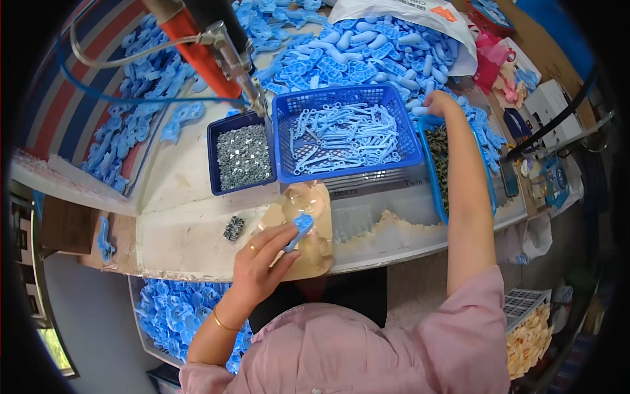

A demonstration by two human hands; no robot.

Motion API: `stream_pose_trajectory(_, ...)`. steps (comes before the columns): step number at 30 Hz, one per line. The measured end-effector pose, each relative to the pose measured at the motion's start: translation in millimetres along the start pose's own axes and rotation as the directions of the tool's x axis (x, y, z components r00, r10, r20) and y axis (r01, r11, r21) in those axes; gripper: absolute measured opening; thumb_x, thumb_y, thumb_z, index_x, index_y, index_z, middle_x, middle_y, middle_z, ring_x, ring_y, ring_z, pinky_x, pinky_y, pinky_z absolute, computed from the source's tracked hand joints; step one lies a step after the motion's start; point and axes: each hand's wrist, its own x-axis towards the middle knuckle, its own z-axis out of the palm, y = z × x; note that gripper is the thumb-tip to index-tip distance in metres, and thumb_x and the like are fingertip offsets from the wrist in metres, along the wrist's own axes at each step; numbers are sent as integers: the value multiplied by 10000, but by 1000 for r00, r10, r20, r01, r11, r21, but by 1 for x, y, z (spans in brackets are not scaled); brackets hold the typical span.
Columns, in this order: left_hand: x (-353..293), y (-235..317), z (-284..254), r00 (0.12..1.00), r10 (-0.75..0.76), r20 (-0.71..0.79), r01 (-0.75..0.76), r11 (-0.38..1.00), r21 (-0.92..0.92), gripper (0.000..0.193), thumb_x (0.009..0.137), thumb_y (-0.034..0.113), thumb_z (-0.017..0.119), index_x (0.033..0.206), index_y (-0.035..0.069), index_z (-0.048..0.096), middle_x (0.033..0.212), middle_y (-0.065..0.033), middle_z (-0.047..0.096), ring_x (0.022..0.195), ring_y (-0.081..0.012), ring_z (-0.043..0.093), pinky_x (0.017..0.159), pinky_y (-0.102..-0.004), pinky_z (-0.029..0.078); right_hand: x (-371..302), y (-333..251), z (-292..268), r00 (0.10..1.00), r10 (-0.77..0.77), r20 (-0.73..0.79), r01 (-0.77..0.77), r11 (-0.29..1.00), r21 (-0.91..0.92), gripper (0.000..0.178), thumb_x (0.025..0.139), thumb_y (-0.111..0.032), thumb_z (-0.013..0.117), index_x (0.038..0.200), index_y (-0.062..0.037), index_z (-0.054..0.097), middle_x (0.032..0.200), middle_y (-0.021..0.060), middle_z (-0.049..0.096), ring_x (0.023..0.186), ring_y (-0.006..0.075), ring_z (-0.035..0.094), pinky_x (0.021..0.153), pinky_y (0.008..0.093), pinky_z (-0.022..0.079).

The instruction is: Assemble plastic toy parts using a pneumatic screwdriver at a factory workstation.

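Part (301, 229), blue and seemingly unfinished, is pinched in the left hand (260, 264) over the tan tray (321, 261), while the right hand (442, 104), whose grip I cannot tell, is by the heap (351, 60), much apparently left.

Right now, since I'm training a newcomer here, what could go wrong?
The right hand reaches to the edge of the pile, which might spill into the teal bin. Its forearm crosses that bin and could knock it. The tray, under the left hand, lies at the front edge of the table; a bump might push it off.
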Motion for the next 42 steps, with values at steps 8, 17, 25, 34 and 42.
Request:
stream_pose_trajectory(8, -48, -20, -43, 1000, 29, 12, -31, 951, 307, 414, 710, 59, 792, 1112, 47, 693, 1057, -94, 695, 942, -290, 664, 817, -374, 563, -112, -81, -66, 958, -198, -208, 287, 649, 705, 304, 823, -194, 741, 1077, -82, 617, 906, 34, 654, 750, 90, 585, 614, 241, 447)
stream_pose_trajectory(17, -75, -37, -29, 977, 61, 205, -123, 943, 308, 400, 776, 140, 764, 1161, 78, 670, 1169, -69, 666, 1121, -279, 626, 972, -426, 511, -313, -259, 10, 602, -737, -307, 785, 473, 401, 353, 803, -35, 692, 1153, -85, 683, 915, 61, 650, 826, 213, 620, 734, 314, 509)
stream_pose_trajectory(25, -77, -51, -26, 979, 135, 154, -163, 968, 189, 416, 759, 166, 775, 1152, 84, 664, 1164, -76, 649, 1057, -283, 633, 943, -417, 517, -339, -280, 29, 474, -856, -208, 867, 411, 282, 296, 739, -101, 763, 1026, -92, 689, 906, 62, 614, 877, 258, 576, 754, 359, 498)
stream_pose_trajectory(34, 65, -181, -72, 955, -93, -282, 138, 980, 146, 182, 895, 183, 630, 1030, 69, 674, 1057, -139, 677, 973, -349, 634, 833, -435, 507, -339, -280, 5, 670, -720, -180, 693, 519, 501, 221, 796, -45, 746, 1012, -55, 701, 912, 103, 655, 826, 289, 640, 726, 360, 512)
stream_pose_trajectory(42, 146, -312, -75, 793, -542, 278, 520, 840, 154, 319, 889, 190, 619, 1190, 98, 675, 1109, -139, 693, 1035, -311, 644, 925, -398, 495, -335, -278, 7, 681, -714, -164, 669, 516, 536, 180, 813, -16, 724, 990, -37, 699, 868, 127, 681, 803, 297, 665, 710, 365, 517)
